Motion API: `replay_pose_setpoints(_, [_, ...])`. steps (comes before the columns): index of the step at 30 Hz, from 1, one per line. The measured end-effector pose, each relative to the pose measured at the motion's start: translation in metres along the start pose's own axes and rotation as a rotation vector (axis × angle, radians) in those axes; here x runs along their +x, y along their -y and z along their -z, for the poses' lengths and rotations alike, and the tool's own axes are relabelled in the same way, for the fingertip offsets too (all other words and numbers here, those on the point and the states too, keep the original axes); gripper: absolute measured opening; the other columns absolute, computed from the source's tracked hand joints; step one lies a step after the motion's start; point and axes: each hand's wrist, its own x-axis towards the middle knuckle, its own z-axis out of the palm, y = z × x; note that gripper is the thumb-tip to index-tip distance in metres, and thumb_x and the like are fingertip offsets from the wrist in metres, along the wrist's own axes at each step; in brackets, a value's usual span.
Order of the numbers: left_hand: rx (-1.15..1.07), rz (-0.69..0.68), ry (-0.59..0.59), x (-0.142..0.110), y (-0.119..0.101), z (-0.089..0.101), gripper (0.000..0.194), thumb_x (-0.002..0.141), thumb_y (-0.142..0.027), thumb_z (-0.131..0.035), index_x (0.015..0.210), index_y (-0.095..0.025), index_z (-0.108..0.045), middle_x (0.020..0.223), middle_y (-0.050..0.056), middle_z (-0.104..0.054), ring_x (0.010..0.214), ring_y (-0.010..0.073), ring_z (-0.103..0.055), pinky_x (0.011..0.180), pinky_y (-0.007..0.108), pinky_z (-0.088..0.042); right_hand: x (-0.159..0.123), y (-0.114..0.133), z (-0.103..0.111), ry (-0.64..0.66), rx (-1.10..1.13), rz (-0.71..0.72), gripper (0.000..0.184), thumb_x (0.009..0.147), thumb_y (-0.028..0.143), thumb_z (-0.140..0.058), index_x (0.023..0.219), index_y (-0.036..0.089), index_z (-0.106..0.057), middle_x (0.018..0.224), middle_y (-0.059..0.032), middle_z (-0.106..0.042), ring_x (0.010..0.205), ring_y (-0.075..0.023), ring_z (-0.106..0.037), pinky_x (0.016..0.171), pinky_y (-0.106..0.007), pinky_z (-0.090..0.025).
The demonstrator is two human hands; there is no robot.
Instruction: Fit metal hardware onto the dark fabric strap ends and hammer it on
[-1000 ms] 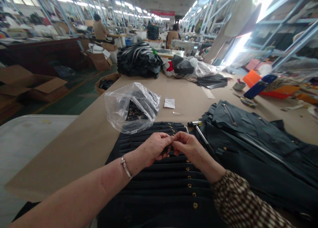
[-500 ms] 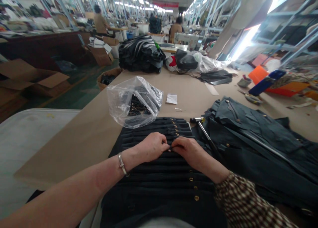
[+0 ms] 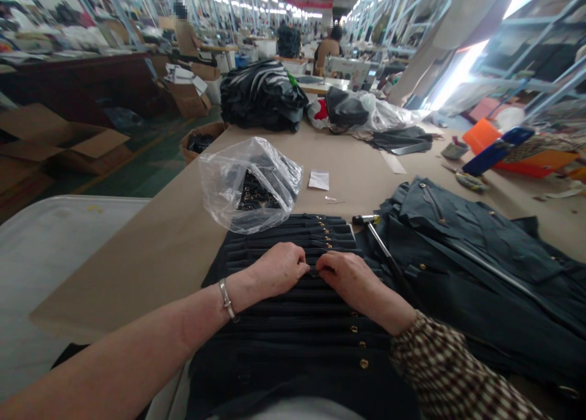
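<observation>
A row of dark fabric straps [image 3: 274,322] with small brass snaps lies side by side on the table before me. My left hand [image 3: 279,267] and my right hand [image 3: 343,275] rest on one strap near the middle, fingers curled and pinched together where they meet. What sits between the fingertips is hidden. A small hammer [image 3: 379,249] lies just right of my right hand, its head toward the far side.
A clear plastic bag [image 3: 249,185] holding more dark straps sits beyond my hands. A dark jacket [image 3: 476,255] is spread at the right. A white paper slip [image 3: 319,180] lies further back. Dark garment piles, bags and orange trays stand at the table's far end. People work at distant tables.
Both hands have come down from just above the straps and now press on one strap. The camera has tipped slightly.
</observation>
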Motion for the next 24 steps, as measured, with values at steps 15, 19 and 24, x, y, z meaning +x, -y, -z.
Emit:
replay_pose_setpoints(15, [0.148, 0.084, -0.023, -0.004, 0.001, -0.006, 0.023, 0.081, -0.030, -0.051, 0.078, -0.017, -0.069, 0.079, 0.012, -0.070, 0.080, 0.0249, -0.066, 0.073, 0.034, -0.047, 0.006, -0.003, -0.007, 0.067, -0.148, 0.014, 0.012, 0.085, 0.016, -0.052, 0.081, 0.021, -0.063, 0.081, -0.0032, -0.066, 0.073, -0.0152, -0.059, 0.064, -0.025, -0.037])
replay_pose_setpoints(19, [0.089, 0.072, -0.043, -0.009, 0.005, 0.003, 0.020, 0.082, -0.030, -0.053, 0.087, -0.019, -0.069, 0.086, 0.007, -0.071, 0.084, 0.0213, -0.065, 0.078, 0.030, -0.047, 0.005, -0.001, -0.002, -0.062, 0.049, -0.019, 0.013, 0.083, 0.013, -0.053, 0.079, 0.020, -0.064, 0.078, -0.0014, -0.066, 0.071, -0.0139, -0.059, 0.066, -0.024, -0.040])
replay_pose_setpoints(24, [-0.345, -0.104, -0.117, -0.017, -0.007, 0.003, 0.031, 0.075, -0.022, -0.061, 0.106, -0.019, -0.063, 0.103, 0.003, -0.069, 0.094, 0.0174, -0.062, 0.086, 0.026, -0.045, 0.004, 0.012, 0.002, -0.163, 0.643, -0.054, 0.014, 0.081, 0.022, -0.056, 0.090, 0.019, -0.067, 0.080, -0.0006, -0.068, 0.073, -0.0140, -0.061, 0.068, -0.023, -0.045])
